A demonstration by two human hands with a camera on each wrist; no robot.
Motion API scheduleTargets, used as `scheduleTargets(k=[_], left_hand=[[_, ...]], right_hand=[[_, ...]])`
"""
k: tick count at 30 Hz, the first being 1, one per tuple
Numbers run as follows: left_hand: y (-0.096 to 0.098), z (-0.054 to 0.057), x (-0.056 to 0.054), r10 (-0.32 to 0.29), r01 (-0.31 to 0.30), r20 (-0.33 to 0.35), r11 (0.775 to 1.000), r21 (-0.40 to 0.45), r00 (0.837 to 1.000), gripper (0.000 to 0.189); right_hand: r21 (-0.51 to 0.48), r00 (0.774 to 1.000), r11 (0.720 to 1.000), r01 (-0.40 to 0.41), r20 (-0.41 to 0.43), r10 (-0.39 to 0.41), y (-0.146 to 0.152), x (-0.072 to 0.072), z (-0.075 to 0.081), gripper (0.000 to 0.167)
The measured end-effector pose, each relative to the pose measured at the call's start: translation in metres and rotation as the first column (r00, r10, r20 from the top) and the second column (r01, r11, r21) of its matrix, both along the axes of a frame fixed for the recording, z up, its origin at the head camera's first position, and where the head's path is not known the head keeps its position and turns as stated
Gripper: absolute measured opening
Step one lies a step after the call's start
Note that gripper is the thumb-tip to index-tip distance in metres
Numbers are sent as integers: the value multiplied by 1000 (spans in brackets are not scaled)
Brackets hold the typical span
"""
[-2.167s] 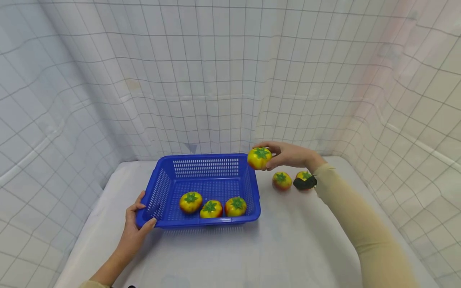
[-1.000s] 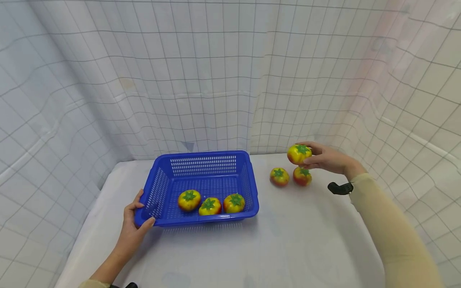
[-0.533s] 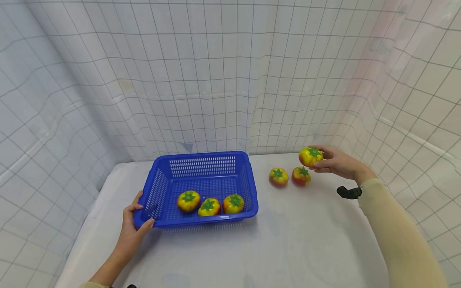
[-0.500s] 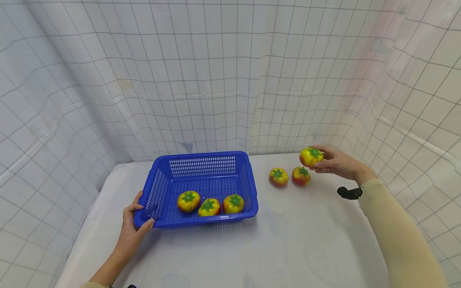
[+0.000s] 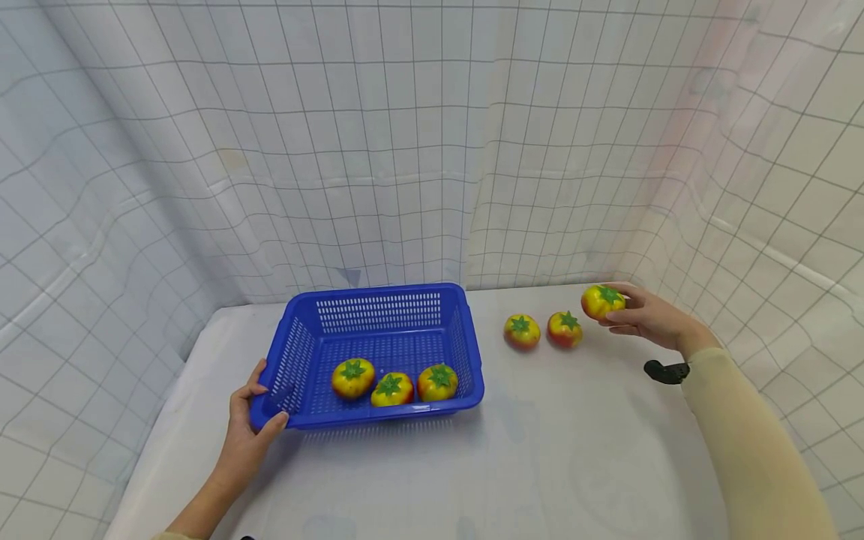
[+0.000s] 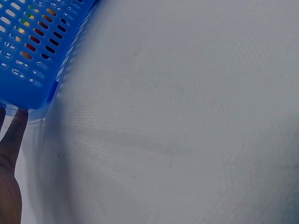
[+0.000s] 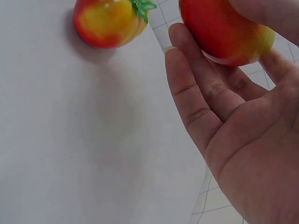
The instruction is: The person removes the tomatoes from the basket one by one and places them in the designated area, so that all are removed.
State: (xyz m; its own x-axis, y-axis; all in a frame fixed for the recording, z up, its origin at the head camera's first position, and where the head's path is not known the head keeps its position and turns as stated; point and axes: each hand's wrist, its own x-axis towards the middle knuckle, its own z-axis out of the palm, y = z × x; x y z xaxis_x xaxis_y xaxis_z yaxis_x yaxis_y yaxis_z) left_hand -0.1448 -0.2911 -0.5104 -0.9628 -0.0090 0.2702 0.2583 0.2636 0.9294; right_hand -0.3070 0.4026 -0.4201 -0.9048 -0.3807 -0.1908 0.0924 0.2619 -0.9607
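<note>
At the right back of the table, my right hand (image 5: 651, 319) holds a red-and-yellow tomato (image 5: 603, 303) with a green star-shaped top, thumb on its near side. In the right wrist view the fingers lie under the held tomato (image 7: 229, 32). Two similar tomatoes sit to its left on the table, a nearer tomato (image 5: 565, 330) and a farther tomato (image 5: 522, 332). My left hand (image 5: 244, 431) grips the front left corner of a blue plastic basket (image 5: 378, 417), thumb on the front rim. Three tomatoes lie inside along its front: one left (image 5: 353, 379), one middle (image 5: 393, 390), one right (image 5: 437, 382).
A white cloth covers the table (image 5: 540, 450). White grid-patterned curtain (image 5: 405, 150) hangs behind and on both sides, close to the right hand. A black band (image 5: 667, 372) is on the right wrist.
My right hand has carried its tomato rightward from the basket's right rim, past the two tomatoes on the table, and lowered slightly. The left hand stays on the basket corner.
</note>
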Motion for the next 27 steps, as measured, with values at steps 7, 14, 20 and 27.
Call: scheduleTargets(k=[7,14,20,27], left_hand=[[0,0,0,-2,2,3,1000,12,1000,48],[1,1,-1,0,0,1,1000,19,1000,47],[1,1,-1,3,-3,0,1000,10,1000,48],[1,1,-1,5,-5,-3,1000,7,1000,48]], right_hand=[[9,997,997,75,35,-75,7,6,-11,69],[20,990,991,130,58,-131,10,7,-26,78],[9,982,986,168,83,-169,15,7,-39,81],[12,977,982,190,99,-190,14,7,-51,80]])
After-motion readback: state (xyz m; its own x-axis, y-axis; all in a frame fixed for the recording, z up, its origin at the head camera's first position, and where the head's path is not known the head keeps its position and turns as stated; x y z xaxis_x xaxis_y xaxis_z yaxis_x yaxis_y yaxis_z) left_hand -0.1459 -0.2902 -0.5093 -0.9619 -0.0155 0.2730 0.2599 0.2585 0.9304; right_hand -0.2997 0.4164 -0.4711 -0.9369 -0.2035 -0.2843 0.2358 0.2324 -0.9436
